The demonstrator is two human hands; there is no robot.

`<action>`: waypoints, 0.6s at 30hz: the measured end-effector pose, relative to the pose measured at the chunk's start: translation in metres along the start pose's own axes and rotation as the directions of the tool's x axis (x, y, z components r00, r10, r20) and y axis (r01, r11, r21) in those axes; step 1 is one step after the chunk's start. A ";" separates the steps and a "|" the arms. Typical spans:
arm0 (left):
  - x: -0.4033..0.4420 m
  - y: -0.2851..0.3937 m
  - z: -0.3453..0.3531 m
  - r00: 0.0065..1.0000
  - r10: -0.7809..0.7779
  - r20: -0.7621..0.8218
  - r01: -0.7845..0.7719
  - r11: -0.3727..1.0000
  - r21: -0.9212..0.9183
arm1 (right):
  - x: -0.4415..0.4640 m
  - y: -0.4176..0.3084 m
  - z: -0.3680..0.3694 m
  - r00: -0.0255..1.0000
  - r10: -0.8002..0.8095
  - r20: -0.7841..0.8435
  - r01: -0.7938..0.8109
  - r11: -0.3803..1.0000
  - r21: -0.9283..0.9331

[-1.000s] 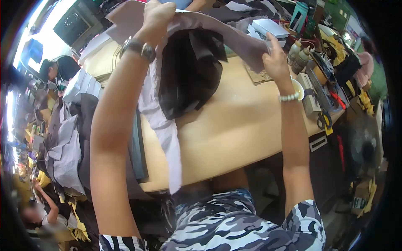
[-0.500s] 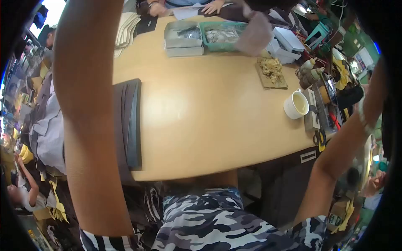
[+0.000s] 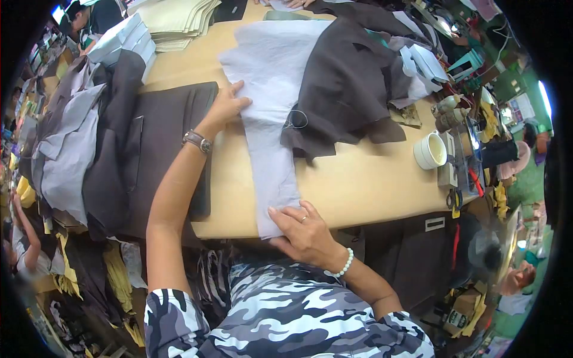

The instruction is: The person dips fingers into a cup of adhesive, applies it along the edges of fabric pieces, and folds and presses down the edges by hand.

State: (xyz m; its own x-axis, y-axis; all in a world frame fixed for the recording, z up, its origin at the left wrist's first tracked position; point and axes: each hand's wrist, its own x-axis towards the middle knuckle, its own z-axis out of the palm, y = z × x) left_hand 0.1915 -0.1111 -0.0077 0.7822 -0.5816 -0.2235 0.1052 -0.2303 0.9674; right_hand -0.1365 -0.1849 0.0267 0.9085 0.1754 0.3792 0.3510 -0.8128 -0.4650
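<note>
A large, soft, leather-like sheet lies across the table, its pale lilac-grey face (image 3: 265, 89) on the left and dark brown face (image 3: 346, 89) on the right. Along the pale part's left edge, my left hand (image 3: 227, 106) rests with thumb and fingers apart, fingertips touching the sheet. At the narrow lower end, near the table's front edge, my right hand (image 3: 307, 232) has its fingers curled over the pale part, with the thumb low at its border. A thin loop (image 3: 296, 119) lies where the pale and dark faces meet.
A dark stack of folded pieces (image 3: 173, 119) lies at left beside a draped pile (image 3: 68, 155). White boxes (image 3: 125, 45) and cream sheets (image 3: 173, 21) stand behind. At right are a white mug (image 3: 430, 150), bottles (image 3: 447, 113) and scissors (image 3: 455, 200). Another person's hands (image 3: 292, 3) show at the back.
My arms, raised and stretched forward before, are now lowered with both hands at the sheet. The sheet now covers the table's middle and hides the bins. More dark material shows at left.
</note>
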 end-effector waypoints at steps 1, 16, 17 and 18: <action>0.006 -0.006 -0.003 0.995 0.100 -0.021 -0.097 0.990 0.102 | 0.007 -0.003 -0.013 1.000 0.015 0.018 -0.017 0.997 0.074; -0.185 0.098 0.097 0.481 0.876 -0.036 -0.861 0.480 0.171 | 0.079 0.161 -0.018 0.823 0.072 -0.564 -0.286 0.909 -0.301; -0.205 0.124 0.104 0.335 0.942 0.003 -0.939 0.333 0.086 | 0.078 0.164 -0.019 0.827 0.051 -0.560 -0.269 0.910 -0.315; -0.225 0.136 0.110 0.347 0.937 0.030 -0.938 0.347 0.004 | 0.075 0.164 -0.018 0.834 0.032 -0.551 -0.251 0.911 -0.326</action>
State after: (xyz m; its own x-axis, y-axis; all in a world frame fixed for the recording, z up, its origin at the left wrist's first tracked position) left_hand -0.0379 -0.0974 0.1615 0.3517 -0.4413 0.8256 -0.6992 0.4626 0.5452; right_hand -0.0153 -0.3146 -0.0069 0.6444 -0.1860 0.7417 0.0181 -0.9660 -0.2579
